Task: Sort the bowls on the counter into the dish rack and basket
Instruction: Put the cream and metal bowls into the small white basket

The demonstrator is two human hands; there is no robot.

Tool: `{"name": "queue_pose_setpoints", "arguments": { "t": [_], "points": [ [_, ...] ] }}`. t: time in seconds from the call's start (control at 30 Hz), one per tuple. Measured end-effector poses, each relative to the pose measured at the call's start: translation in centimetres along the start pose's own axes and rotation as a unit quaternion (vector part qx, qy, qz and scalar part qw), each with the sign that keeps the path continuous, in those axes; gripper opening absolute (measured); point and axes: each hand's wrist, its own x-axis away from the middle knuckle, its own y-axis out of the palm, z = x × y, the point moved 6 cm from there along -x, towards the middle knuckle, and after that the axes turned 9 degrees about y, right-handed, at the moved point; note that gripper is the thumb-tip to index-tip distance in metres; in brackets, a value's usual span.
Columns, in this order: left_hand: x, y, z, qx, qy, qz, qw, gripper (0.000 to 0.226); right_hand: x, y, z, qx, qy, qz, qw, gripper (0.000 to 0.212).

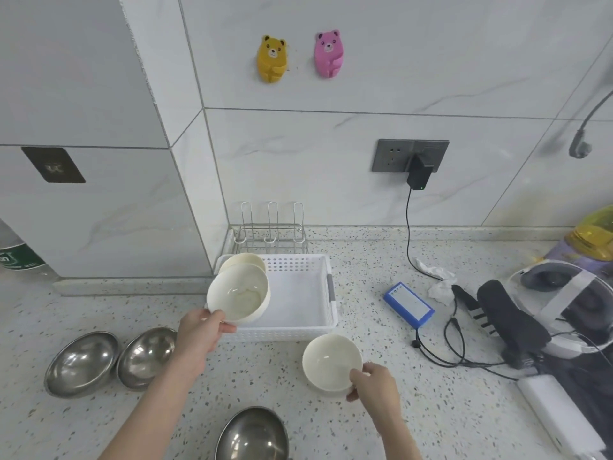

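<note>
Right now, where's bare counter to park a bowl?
Free: the counter between the white basket and blue battery pack; also front right, beyond the right hand. Crowded: steel bowls at left, cables and headset at right.

The basket [300, 305] floor is left bare across its middle and right; its left rim is taken up by two cream bowls [238, 295], one held there by the left hand [199, 332]. The rack [270, 232] behind stands unfilled, hemmed by the wall corner. Open counter [371, 270] is found right of the basket up to the blue box [408, 305] and cables [444, 343]. Steel bowls [112, 360] crowd the near left, and another [252, 434] sits at the front edge.
</note>
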Motion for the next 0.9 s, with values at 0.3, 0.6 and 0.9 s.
{"name": "queue_pose_setpoints", "arguments": {
  "t": [0.3, 0.6, 0.9],
  "points": [
    [-0.4, 5.0, 1.3, -0.024, 0.012, -0.019, 0.999, 0.013, 0.6, -6.8, -3.4, -0.124, -0.051, 0.059, 0.989, 0.021],
    [-2.0, 11.2, 1.1, -0.015, -0.034, -0.053, 0.998, 0.014, -1.0, -6.7, -8.0, -0.286, -0.065, 0.035, 0.956, 0.022],
    [-4.9, 13.9, -2.2, -0.052, -0.081, -0.04, 0.995, 0.011, -4.1, -3.1, -12.6, -0.218, -0.121, 0.003, 0.968, 0.026]
  ]
}}
